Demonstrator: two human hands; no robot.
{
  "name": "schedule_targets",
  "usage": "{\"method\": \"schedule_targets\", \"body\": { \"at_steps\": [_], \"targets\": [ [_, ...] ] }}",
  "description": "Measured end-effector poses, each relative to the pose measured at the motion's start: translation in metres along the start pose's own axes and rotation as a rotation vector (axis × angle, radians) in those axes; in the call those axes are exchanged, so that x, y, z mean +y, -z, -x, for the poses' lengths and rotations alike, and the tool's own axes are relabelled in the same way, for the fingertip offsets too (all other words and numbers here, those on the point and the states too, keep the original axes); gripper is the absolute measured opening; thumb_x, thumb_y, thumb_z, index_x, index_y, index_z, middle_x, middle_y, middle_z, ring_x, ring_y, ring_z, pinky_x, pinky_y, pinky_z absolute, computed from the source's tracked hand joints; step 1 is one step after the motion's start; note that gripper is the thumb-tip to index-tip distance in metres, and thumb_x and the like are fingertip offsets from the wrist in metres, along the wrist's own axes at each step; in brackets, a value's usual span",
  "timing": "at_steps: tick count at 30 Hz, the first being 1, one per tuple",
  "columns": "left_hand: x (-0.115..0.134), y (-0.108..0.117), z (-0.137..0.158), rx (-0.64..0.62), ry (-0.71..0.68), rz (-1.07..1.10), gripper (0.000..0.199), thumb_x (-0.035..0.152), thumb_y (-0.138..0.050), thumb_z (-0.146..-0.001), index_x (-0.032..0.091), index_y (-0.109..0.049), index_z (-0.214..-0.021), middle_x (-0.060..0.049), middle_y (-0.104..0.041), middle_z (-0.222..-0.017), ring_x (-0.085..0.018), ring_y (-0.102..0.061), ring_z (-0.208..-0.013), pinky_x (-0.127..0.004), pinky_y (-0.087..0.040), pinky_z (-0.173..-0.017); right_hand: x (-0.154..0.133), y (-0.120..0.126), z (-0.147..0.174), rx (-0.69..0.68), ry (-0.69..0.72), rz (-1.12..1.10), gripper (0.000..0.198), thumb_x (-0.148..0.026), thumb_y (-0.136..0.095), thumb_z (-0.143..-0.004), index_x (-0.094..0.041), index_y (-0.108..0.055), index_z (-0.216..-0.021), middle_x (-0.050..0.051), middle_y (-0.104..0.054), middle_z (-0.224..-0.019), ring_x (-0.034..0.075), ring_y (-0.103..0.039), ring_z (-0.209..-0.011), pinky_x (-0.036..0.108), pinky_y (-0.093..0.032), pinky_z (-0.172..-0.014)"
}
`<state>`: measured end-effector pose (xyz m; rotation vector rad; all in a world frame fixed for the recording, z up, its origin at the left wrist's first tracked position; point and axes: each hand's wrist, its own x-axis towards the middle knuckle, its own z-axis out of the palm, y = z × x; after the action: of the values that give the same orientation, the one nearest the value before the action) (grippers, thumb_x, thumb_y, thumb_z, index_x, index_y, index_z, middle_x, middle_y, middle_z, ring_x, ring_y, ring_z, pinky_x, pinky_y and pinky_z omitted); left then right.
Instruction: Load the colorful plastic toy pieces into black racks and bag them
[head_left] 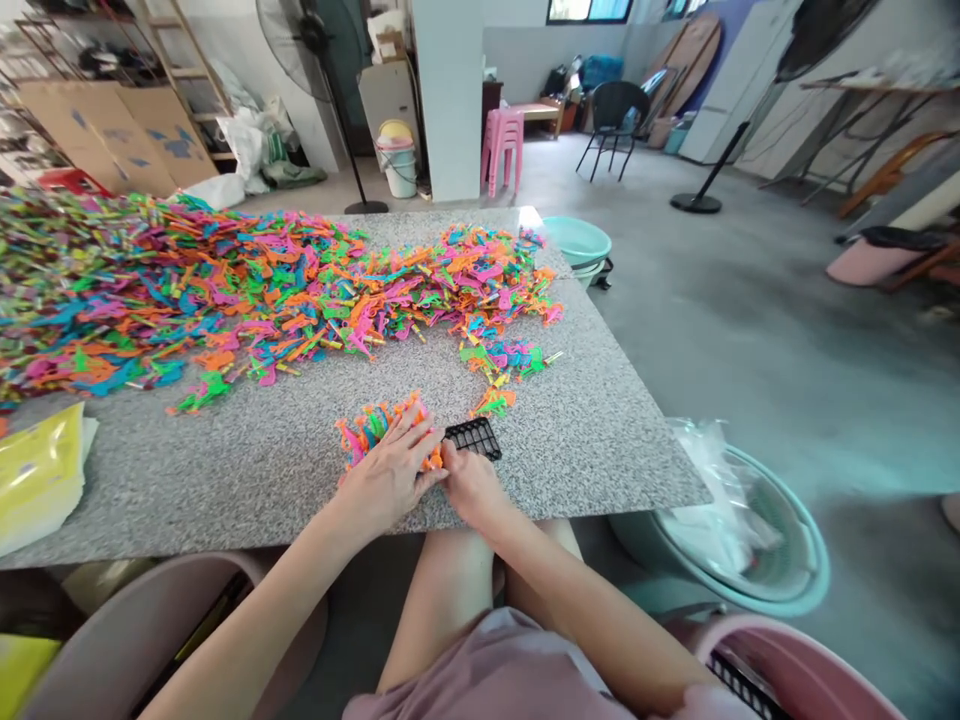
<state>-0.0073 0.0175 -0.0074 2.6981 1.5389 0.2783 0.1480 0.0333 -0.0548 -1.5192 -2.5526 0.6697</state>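
Note:
A packed row of small, bright plastic toys [375, 425], which look like toy guns, lies near the front of the table. My left hand [397, 455] rests on this row with its fingers stretched out over it. Right beside it, my right hand [471, 485] is closed, knuckles up, at the row's right end. From behind that hand a black plastic grid rack [476, 438] sticks out, its visible cells bare. What the right fingers pinch is hidden, and so is the join between rack and toys. A few loose toys [495, 402] lie just behind the rack.
A long heap of similar toys [300, 280] covers the back of the speckled table [600, 430]. A yellow packet [45, 470] lies at left. Tubs stand around the table, among them a teal basket [810, 560] with clear bags and a pink tub [795, 640].

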Motion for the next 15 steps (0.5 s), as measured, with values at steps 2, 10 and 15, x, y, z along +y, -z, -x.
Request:
{"method": "schedule_targets", "body": {
  "at_steps": [2, 10, 15],
  "targets": [
    [-0.003, -0.006, 0.001, 0.037, -0.025, -0.067, 0.041, 0.036, -0.048, -0.097, 0.011, -0.055, -0.13, -0.017, -0.055, -0.139, -0.029, -0.035, -0.143, -0.049, -0.037, -0.114, 0.013, -0.003, 0.0, 0.012, 0.084, -0.092, 0.024, -0.014, -0.049, -0.091, -0.014, -0.054, -0.114, 0.011, -0.071, -0.098, 0.022, -0.068, -0.09, 0.029, -0.049, -0.075],
    [-0.007, -0.014, 0.003, 0.015, -0.043, -0.221, 0.05, 0.037, -0.037, -0.1, 0.007, -0.049, -0.138, -0.017, -0.049, -0.146, -0.032, -0.036, -0.142, -0.05, -0.036, -0.114, 0.105, 0.06, -0.067, 0.271, -0.005, 0.311, 0.035, -0.005, -0.041, -0.091, -0.017, -0.061, -0.118, 0.014, -0.059, -0.122, 0.023, -0.056, -0.11, 0.033, -0.048, -0.085],
    [-0.006, -0.009, 0.005, 0.007, -0.064, -0.254, 0.049, 0.038, -0.038, -0.1, 0.01, -0.051, -0.138, -0.014, -0.049, -0.147, -0.03, -0.034, -0.143, -0.048, -0.037, -0.114, 0.129, 0.07, -0.089, 0.136, 0.261, 0.5, 0.026, -0.007, -0.041, -0.093, -0.013, -0.064, -0.104, 0.015, -0.058, -0.115, 0.024, -0.054, -0.109, 0.033, -0.049, -0.084]
  ]
}}
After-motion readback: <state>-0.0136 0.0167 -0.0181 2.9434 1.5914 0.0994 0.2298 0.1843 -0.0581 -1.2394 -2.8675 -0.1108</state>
